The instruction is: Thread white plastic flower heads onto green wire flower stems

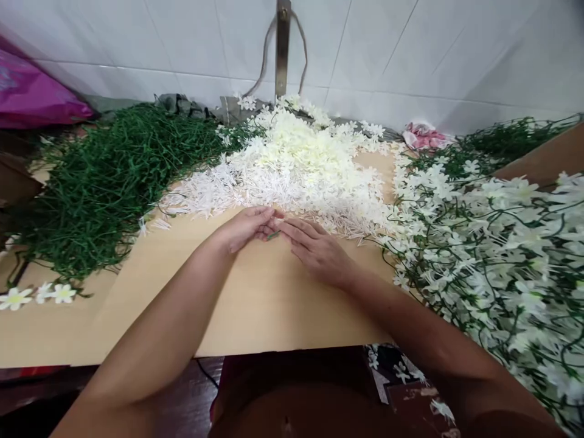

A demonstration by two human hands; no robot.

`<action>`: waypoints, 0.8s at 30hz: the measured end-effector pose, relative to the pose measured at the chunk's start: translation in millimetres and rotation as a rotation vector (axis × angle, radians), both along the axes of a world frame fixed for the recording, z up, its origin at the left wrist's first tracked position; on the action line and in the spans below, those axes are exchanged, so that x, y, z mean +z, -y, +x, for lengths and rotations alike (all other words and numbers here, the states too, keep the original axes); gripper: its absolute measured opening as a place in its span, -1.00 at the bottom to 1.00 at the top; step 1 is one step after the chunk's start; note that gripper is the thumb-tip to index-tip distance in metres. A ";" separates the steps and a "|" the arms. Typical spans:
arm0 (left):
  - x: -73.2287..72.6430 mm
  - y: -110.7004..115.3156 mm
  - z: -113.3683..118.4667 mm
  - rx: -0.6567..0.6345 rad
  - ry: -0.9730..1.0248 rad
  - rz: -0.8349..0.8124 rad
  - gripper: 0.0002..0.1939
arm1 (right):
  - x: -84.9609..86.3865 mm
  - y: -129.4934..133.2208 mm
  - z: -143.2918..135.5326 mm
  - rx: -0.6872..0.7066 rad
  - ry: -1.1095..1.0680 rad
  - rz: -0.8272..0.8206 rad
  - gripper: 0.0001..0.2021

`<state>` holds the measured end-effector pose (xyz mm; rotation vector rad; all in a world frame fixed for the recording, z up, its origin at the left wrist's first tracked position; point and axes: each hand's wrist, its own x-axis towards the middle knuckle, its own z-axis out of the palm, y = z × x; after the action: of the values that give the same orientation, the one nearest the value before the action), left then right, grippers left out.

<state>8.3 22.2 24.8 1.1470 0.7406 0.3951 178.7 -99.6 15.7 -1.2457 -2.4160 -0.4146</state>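
Observation:
Over the tan board (255,310), my two hands meet at the near edge of a white heap. My left hand (249,227) is closed, palm partly upward, with a short bit of green plastic stem (272,235) showing at its curled fingers. My right hand (319,250) lies palm down, its fingers pressed together and their tips against the left fingertips. Whatever those right fingertips pinch is hidden. Just beyond both hands are thin white stamen-like pieces (205,187), and behind them loose white and pale yellow artificial petals (310,143).
Green plastic stems (118,170) are heaped at the left. Assembled white artificial flowers (506,255) crowd the right side. Several flower heads (61,293) lie at the left front. Against the tiled wall stand an upright metal bar (283,52) and a magenta bag (39,91).

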 end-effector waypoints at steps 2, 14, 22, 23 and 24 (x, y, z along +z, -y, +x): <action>2.2 1.5 -0.3 -0.098 -0.043 0.022 -0.45 | 1.4 0.8 -2.0 0.001 -0.028 0.018 -0.60; 6.7 0.4 8.0 0.325 0.029 0.234 -0.79 | -7.7 9.0 -18.8 0.086 -0.416 -0.152 -0.57; 11.9 10.1 12.1 0.433 -0.074 0.673 -0.51 | -0.7 13.4 -22.9 0.038 -1.336 -0.629 -0.52; 13.0 9.2 11.5 0.403 -0.074 0.634 -0.52 | -0.2 13.8 -23.5 0.047 -1.416 -0.678 -0.52; 14.2 7.8 10.8 0.366 -0.066 0.583 -0.58 | 0.1 14.1 -23.8 0.059 -1.489 -0.721 -0.53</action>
<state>19.1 14.4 39.1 1.5759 0.9280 0.9269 154.9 -113.8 15.8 -1.0315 -1.2074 1.1201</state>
